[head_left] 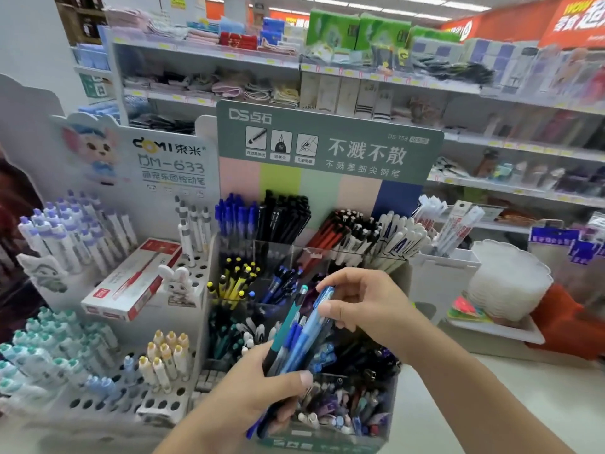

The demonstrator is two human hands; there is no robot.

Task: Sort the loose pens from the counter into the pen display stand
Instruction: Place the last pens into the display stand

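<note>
The left hand grips a bundle of pens over the pen display stand, its lower ends hidden behind the fingers (one blue tip pokes out below). The right hand pinches the light-blue pen at the bundle's top. The stand's compartments behind blur together; the worktop runs off frame at right.

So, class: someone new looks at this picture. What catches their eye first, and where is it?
Front and centre, the left hand grips a bundle of blue and teal pens while the right hand pinches one light blue pen. Behind stands the tiered clear pen display stand under its grey-green header board.
</note>
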